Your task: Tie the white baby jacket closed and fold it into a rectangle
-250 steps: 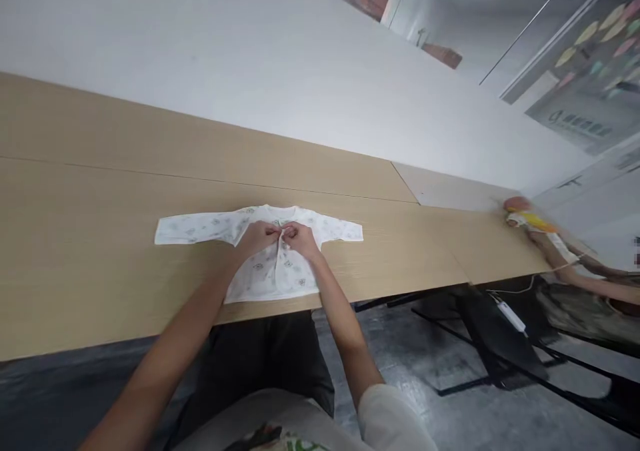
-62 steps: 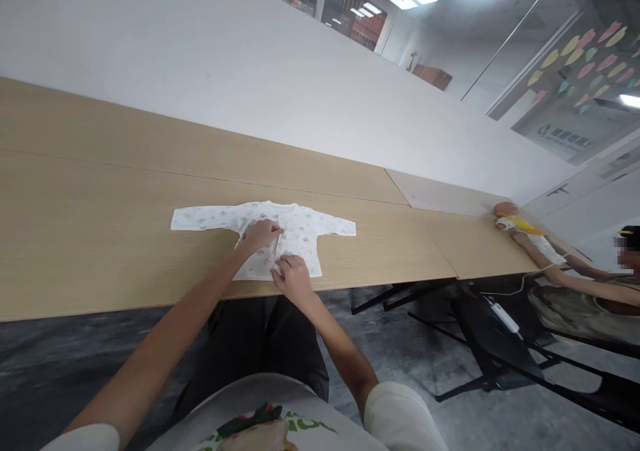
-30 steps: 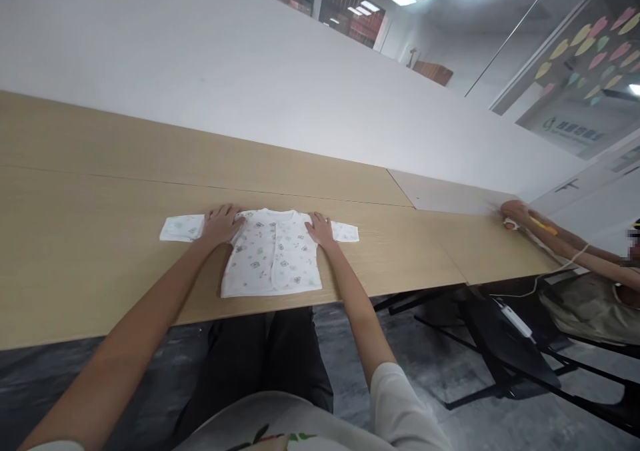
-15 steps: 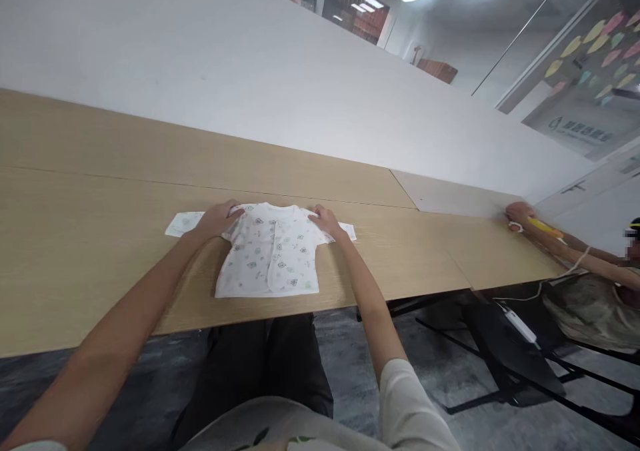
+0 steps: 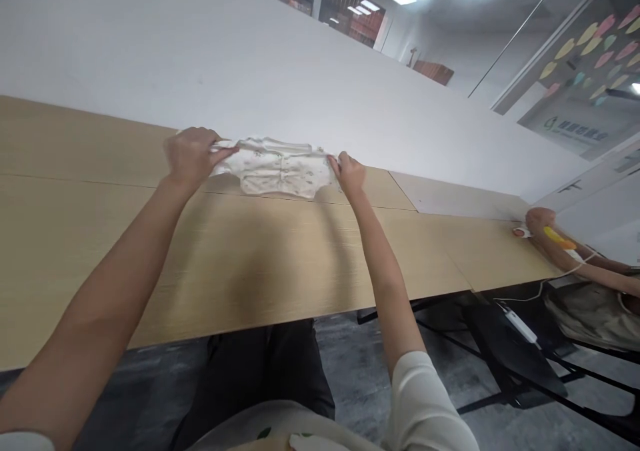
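Note:
A small white baby shirt (image 5: 281, 168) with a printed pattern hangs stretched between my two hands, raised above the far half of the table. Its body looks foreshortened and somewhat blurred. My left hand (image 5: 194, 154) grips the shirt at its left shoulder, thumb pointing inward along the cloth. At the opposite shoulder, my right hand (image 5: 349, 171) pinches the fabric between thumb and fingers. The sleeves are mostly hidden by my hands.
The long wooden table (image 5: 150, 251) runs along a white partition (image 5: 250, 71). To the right, another person's hand (image 5: 541, 219) rests near a tape roll (image 5: 521, 232) and a yellow object (image 5: 559, 238). Black folding chairs (image 5: 505, 344) stand below; a white power strip (image 5: 520, 324) lies on one.
The shirt was lying flat near the table's front edge. Both hands have lifted it and carried it away from me toward the partition.

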A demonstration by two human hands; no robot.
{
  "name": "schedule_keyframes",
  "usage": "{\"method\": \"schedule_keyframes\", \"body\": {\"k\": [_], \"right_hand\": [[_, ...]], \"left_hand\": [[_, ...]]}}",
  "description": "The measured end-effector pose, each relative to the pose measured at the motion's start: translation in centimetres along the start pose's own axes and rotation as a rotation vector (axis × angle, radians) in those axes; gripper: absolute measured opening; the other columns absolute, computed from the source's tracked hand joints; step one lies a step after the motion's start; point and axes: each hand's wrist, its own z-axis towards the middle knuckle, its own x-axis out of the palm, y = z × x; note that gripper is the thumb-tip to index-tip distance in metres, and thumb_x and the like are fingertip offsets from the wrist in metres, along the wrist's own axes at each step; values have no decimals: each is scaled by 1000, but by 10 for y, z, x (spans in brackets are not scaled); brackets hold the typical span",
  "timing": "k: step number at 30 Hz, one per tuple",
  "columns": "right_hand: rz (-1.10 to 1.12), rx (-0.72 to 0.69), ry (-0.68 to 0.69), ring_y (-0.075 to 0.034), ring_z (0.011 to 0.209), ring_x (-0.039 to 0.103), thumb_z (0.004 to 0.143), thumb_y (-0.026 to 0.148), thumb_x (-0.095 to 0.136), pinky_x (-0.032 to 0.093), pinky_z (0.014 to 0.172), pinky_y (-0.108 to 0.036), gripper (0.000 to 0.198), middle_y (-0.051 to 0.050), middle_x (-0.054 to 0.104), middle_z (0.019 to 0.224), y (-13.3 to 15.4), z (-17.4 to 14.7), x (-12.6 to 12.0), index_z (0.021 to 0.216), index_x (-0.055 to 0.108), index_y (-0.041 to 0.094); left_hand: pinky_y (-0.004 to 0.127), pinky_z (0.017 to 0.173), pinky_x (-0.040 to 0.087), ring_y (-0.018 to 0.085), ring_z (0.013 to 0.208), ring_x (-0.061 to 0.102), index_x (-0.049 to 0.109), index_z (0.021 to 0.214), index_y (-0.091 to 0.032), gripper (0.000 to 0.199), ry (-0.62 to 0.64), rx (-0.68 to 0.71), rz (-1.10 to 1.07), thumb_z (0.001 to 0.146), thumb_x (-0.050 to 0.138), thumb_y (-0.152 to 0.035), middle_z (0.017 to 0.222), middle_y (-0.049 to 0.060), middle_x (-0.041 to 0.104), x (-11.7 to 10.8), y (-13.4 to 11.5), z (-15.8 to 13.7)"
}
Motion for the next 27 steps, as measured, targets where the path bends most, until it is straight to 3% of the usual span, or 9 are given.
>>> {"method": "schedule_keyframes", "body": {"k": [3, 7, 11, 13, 17, 21, 24, 27], "right_hand": [[-5, -172, 56, -16, 66, 53, 103, 54, 30, 31, 59, -25, 52, -6, 59, 68, 6, -30, 5, 83, 58, 15], [50, -455, 261, -15, 60, 50, 101, 54, 39, 32, 57, -26, 49, -4, 56, 63, 21, -98, 19, 75, 57, 17], [63, -667, 422, -16, 64, 54, 104, 35, 40, 36, 57, -26, 37, -6, 61, 68, 30, -163, 16, 80, 61, 16], [59, -697, 479, -17, 67, 56, 103, 18, 36, 39, 58, -27, 32, -6, 63, 72, 33, -190, 9, 85, 63, 16], [48, -548, 543, -18, 77, 61, 97, 5, 37, 45, 62, -27, 31, -9, 67, 86, 38, -235, -3, 99, 66, 16], [43, -173, 561, -20, 90, 64, 90, 2, 43, 49, 65, -26, 36, -12, 68, 108, 37, -265, -12, 113, 67, 17], [90, 62, 542, -22, 100, 62, 84, -2, 44, 52, 78, -29, 44, -12, 67, 114, 34, -276, -18, 116, 68, 17], [139, 205, 474, -24, 104, 60, 81, -2, 43, 49, 92, -34, 45, -13, 69, 110, 32, -281, -22, 111, 71, 15]], "left_hand": [[26, 80, 34, 21, 106, 58, 67, 101, -6, 45, 95, 76, 96, 99, 42, -44, 106, 15, 69, -1, 7, -26], [28, 70, 34, 21, 89, 59, 69, 88, -14, 22, 416, 60, 166, 92, 52, -27, 96, 10, 70, 14, 13, -80], [29, 64, 34, 21, 82, 60, 67, 82, -18, 12, 607, -24, 103, 84, 55, -22, 94, 9, 71, 20, 10, -142], [29, 63, 35, 21, 87, 61, 66, 83, -20, 16, 608, -25, 33, 82, 50, -15, 97, 6, 70, 20, 9, -172], [31, 77, 44, 24, 105, 59, 70, 99, -19, 39, 458, -33, 41, 80, 38, -6, 105, 10, 67, 20, 18, -221], [41, 94, 44, 29, 104, 58, 71, 115, -15, 43, 338, -19, 117, 88, 37, -20, 112, 15, 66, 22, 37, -249], [43, 101, 42, 29, 110, 58, 71, 116, -13, 47, 295, -11, 86, 92, 32, -23, 116, 16, 66, 19, 46, -260], [41, 106, 41, 28, 115, 57, 71, 116, -10, 50, 269, -28, 17, 92, 29, -24, 120, 18, 65, 14, 45, -272]]}}
